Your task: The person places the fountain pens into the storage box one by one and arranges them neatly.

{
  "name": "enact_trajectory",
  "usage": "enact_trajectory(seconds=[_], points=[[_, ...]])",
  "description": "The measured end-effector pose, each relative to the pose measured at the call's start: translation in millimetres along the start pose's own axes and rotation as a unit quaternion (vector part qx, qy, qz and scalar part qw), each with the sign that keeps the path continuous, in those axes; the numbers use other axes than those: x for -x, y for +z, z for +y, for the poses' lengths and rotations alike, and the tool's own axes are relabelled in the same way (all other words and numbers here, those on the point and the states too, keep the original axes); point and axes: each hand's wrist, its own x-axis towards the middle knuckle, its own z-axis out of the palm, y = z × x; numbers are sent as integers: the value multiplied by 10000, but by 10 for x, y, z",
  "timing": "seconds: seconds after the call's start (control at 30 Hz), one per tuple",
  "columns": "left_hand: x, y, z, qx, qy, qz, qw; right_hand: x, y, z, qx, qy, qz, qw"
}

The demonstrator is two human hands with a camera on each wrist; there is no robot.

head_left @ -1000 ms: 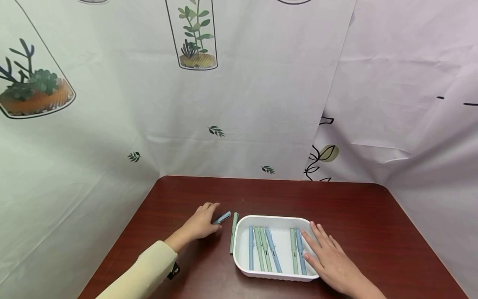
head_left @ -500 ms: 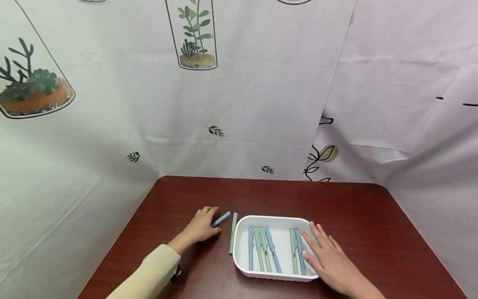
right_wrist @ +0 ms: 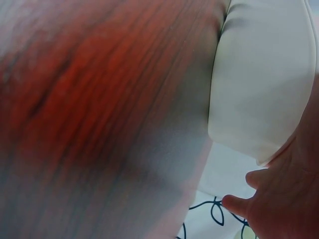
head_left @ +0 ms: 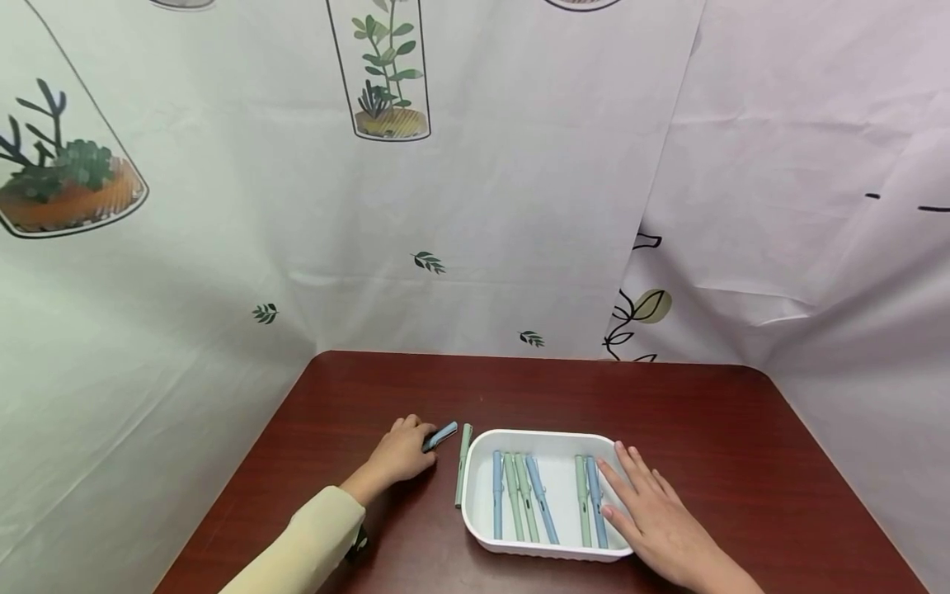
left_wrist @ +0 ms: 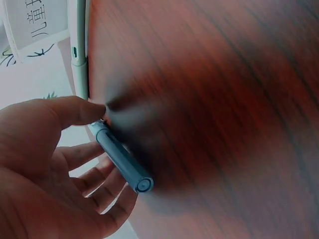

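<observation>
My left hand (head_left: 401,452) is low over the table, left of the tray, and pinches a blue pen (head_left: 441,435) between thumb and fingers. In the left wrist view the capped pen (left_wrist: 122,159) slants across the fingers, one round end toward the camera. A pale green pen (head_left: 463,466) lies along the outside of the white tray (head_left: 549,553), on its left. Inside the tray are several blue and green pens, one group at left and a pair (head_left: 589,499) at right. My right hand (head_left: 660,520), fingers spread and straight, rests over the tray's right rim.
A dark red wooden table (head_left: 416,384) carries everything. White cloth (head_left: 519,206) printed with plants hangs behind it and at both sides. In the left wrist view, a pale panel with printed characters (left_wrist: 37,20) shows beyond the green pen.
My left hand has moved slightly down and closed its fingers in around the blue pen, which has hardly shifted. The right hand and tray stay where they were.
</observation>
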Motion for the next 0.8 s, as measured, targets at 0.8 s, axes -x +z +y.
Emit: enact_trajectory(seconds=[0.8], points=[[98, -112, 134, 3690, -595, -541, 9260, 2, 9, 15, 10, -52, 72, 10000]])
